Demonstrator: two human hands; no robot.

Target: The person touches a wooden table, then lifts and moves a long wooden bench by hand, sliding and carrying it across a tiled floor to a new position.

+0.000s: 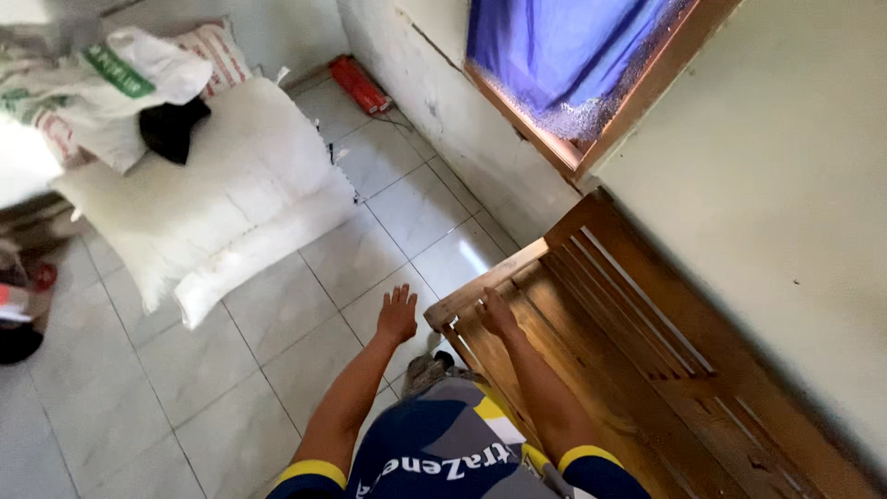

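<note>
Head view: right hand (497, 314) rests, fingers together, on the armrest end of the slatted brown wooden bench (637, 342) at 4 o'clock. Left hand (397, 314) hovers empty, fingers spread, over grey tiled floor (277, 333). Bench not yet gripped or lifted; stuffed white sacks (222, 203) at 10 o'clock.
</note>
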